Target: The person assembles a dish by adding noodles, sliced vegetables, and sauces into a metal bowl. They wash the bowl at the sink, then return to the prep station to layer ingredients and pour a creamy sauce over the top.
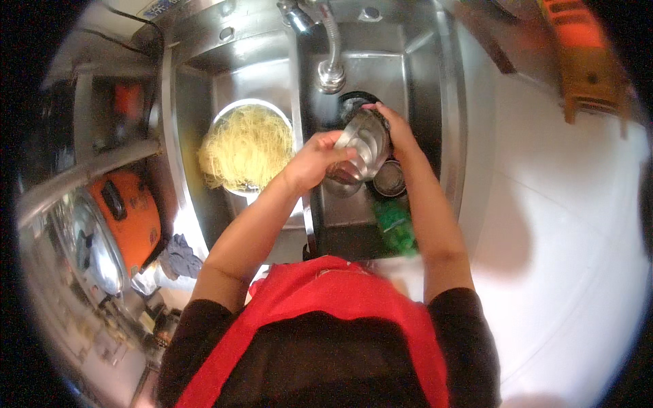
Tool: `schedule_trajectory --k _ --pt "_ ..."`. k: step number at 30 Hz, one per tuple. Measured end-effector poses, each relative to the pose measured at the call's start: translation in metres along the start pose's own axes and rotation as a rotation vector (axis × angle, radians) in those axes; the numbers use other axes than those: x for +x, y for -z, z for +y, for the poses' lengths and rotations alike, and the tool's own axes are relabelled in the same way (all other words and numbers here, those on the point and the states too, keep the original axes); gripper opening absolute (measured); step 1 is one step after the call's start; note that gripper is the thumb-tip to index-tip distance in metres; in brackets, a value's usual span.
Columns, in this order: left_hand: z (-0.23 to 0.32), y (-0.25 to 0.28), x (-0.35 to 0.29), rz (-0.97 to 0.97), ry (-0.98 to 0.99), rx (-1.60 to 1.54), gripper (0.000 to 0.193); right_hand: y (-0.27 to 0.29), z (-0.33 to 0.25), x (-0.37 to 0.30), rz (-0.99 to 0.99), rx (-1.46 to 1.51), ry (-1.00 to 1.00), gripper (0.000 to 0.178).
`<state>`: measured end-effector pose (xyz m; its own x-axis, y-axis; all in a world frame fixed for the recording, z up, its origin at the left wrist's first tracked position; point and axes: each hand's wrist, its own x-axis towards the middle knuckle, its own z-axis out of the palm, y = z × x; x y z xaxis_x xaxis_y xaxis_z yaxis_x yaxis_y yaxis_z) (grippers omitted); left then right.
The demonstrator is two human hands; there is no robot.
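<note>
The left hand [314, 162] has its fingers curled tight around the side of a steel cup [364, 144], while the right hand [396, 129] wraps its fingers over the cup's far rim, so both hands grip it, tilted, above the right basin of the steel sink [449, 102] just below the tap [331, 71]. Under the cup lie a small steel bowl [390, 179] and a green scrub cloth [396, 228], and the left basin holds a bowl of yellow noodles [246, 146]. The white bench [564, 224] lies to the right of the sink, and an orange cooker [132, 214] sits to the left.
</note>
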<state>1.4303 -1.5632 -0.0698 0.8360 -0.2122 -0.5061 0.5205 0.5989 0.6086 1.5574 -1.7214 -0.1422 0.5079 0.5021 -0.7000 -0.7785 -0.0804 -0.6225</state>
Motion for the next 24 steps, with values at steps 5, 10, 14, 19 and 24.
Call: schedule_trajectory --k 5,10,14,19,24 --pt "-0.017 0.025 0.011 0.059 0.001 0.024 0.021 -0.059 0.007 -0.037 0.338 -1.031 0.883 0.031" --pt "0.007 0.005 -0.001 0.023 -0.085 -0.069 0.021 -0.022 -0.009 -0.022 0.101 -0.048 0.383 0.032" --pt "0.003 0.003 -0.004 0.024 -0.097 -0.127 0.022 -0.023 0.002 -0.043 0.186 0.497 0.048 0.038" --pt "-0.021 -0.011 0.007 0.099 -0.273 0.007 0.019 -0.027 0.06 -0.038 0.041 0.921 0.022 0.04" --pt "-0.04 0.002 0.016 0.19 -0.357 0.89 0.021 -0.049 0.063 -0.047 0.11 1.033 -0.101 0.029"
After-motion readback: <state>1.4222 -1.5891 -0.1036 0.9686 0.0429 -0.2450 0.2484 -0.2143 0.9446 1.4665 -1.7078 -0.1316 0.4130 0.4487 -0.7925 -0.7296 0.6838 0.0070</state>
